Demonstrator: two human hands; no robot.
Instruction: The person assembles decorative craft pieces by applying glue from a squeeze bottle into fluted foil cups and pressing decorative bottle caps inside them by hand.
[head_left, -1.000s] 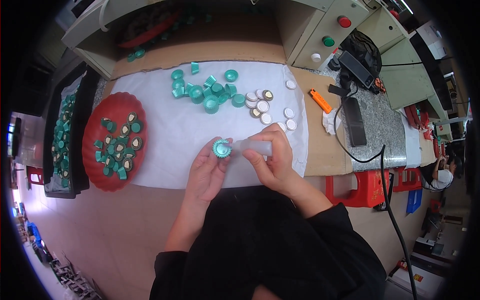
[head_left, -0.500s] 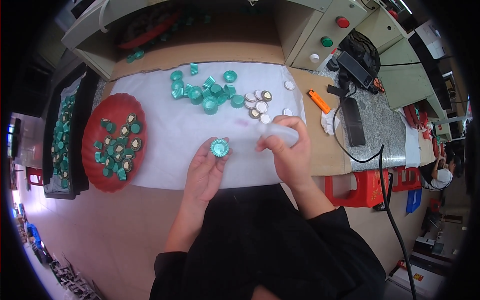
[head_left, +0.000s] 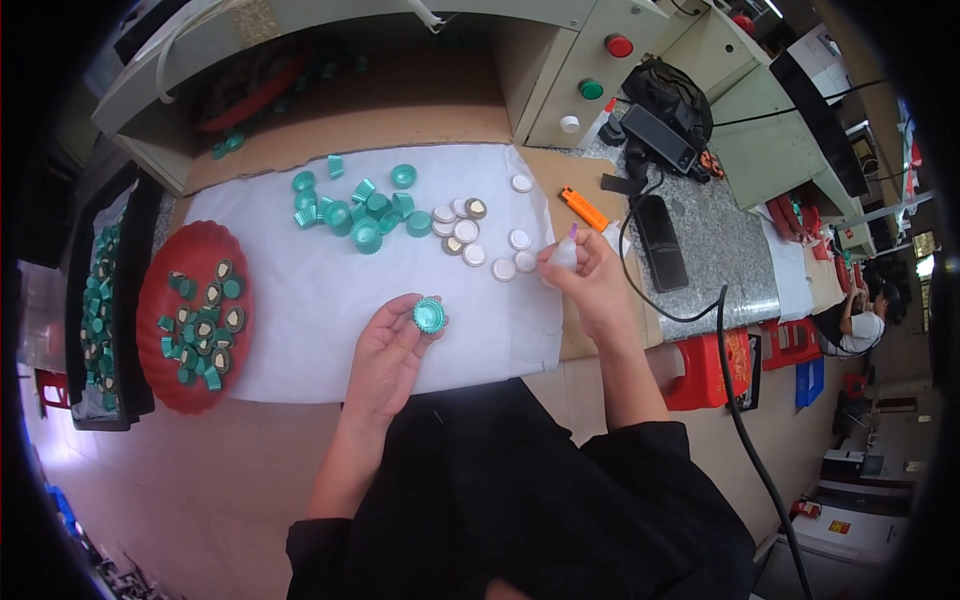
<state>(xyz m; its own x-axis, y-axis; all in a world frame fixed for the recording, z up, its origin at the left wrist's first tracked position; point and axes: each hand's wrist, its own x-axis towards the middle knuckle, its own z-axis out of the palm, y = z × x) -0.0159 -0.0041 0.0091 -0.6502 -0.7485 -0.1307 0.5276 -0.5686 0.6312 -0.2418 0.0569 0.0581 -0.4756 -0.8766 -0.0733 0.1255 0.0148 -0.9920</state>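
Pinching a small, round, fluted teal cup (head_left: 429, 315) with its opening up, the left hand (head_left: 386, 352) has its grip narrowed around the sides, a scalloped red dish (head_left: 158, 285) well apart at the cup's 9 o'clock. At 2 o'clock, the right hand (head_left: 594, 288) holds a translucent white bottle (head_left: 564, 256), purple tip upward. Farther out on a white sheet (head_left: 310, 320), round white discs (head_left: 474, 256) lie toward 1 o'clock, loose teal cups (head_left: 367, 237) toward 11 o'clock.

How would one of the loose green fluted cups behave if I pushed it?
The loose green cups look hollow, so each is probably light. With round rims, one could roll if tipped onto its side. The pleated walls should help grip, despite their shine.
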